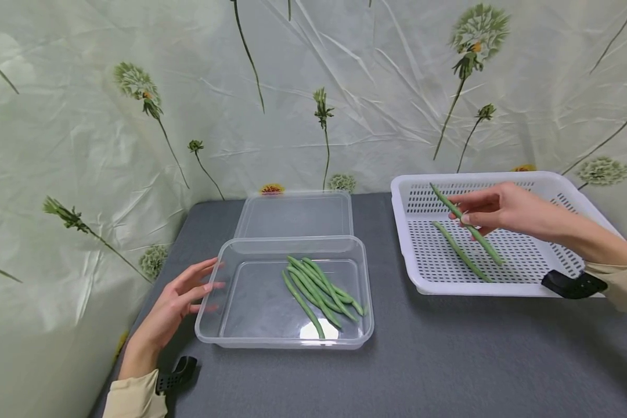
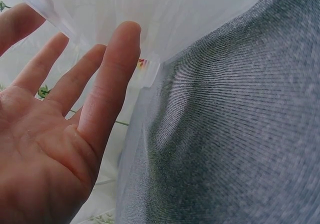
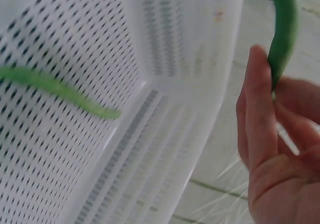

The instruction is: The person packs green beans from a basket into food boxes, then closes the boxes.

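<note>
Right hand (image 1: 512, 212) pinched a green bean (image 1: 480, 239) above the white basket (image 1: 475, 288); left hand (image 1: 169, 307) stood loosely extended, gripping nothing, at the clear container (image 1: 256, 307).
Only the head view took in the pinched bean's full slant, the bundle of beans (image 1: 319, 290) in the container's right half, and the lid (image 1: 298, 215) behind it. The right wrist view gave a closer look at the thumb against the bean, beside the basket's corner; the left wrist view alone exposed the left palm, with whether its fingertips touched the container's wall unclear.
</note>
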`<state>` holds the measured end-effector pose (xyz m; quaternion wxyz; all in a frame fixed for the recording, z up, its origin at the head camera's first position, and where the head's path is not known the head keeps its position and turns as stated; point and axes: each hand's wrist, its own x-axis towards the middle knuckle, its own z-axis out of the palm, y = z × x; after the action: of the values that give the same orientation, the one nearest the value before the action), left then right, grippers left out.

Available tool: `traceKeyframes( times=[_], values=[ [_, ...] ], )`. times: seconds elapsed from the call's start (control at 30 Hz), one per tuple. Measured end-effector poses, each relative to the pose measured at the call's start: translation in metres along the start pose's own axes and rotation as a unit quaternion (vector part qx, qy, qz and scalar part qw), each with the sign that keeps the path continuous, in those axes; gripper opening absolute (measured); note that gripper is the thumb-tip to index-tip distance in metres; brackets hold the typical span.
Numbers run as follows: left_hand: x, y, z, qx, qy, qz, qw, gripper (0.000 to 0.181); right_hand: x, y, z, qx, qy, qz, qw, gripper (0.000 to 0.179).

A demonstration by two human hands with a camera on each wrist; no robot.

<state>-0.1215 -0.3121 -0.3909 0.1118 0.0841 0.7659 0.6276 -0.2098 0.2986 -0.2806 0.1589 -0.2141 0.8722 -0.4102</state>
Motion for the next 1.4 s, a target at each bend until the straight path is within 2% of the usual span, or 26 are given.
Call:
traceKeyframes(
  times=[0.27,0.37,0.5,0.63,0.83,0.97,1.1,1.17,1.4],
  values=[
    [-0.001,0.001,-0.002,0.002,0.001,0.001,1.0,0.05,-0.009,-0.021,0.026,0.041,0.099,-0.003,0.9943,0.047],
    [-0.001,0.001,-0.002,0.003,0.002,0.003,1.0,0.05,-0.011,-0.029,0.042,0.047,0.124,-0.024,0.9909,0.046],
    [0.0,0.001,-0.001,0.003,0.004,0.004,1.0,0.049,-0.013,-0.038,0.063,0.06,0.113,-0.053,0.9903,0.046],
    [0.001,0.0,0.0,0.0,0.003,0.004,1.0,0.05,-0.013,-0.043,0.079,0.094,0.107,-0.056,0.9882,0.049],
    [0.003,-0.001,0.001,-0.005,0.003,0.0,1.0,0.05,-0.009,-0.053,0.102,0.145,0.158,-0.05,0.9755,0.051],
    [0.001,-0.001,0.0,-0.009,0.003,0.0,1.0,0.05,-0.002,-0.062,0.119,0.179,0.191,-0.075,0.9623,0.051],
    [0.001,0.0,0.0,-0.009,0.005,0.002,0.9999,0.05,0.01,-0.071,0.136,0.231,0.181,-0.134,0.9465,0.051],
    [0.001,0.0,0.0,-0.008,0.004,0.002,1.0,0.05,0.016,-0.076,0.142,0.239,0.173,-0.158,0.9422,0.052],
    [0.0,0.0,0.001,-0.007,0.002,-0.003,1.0,0.05,0.029,-0.09,0.164,0.255,0.136,-0.183,0.9397,0.051]
  ],
)
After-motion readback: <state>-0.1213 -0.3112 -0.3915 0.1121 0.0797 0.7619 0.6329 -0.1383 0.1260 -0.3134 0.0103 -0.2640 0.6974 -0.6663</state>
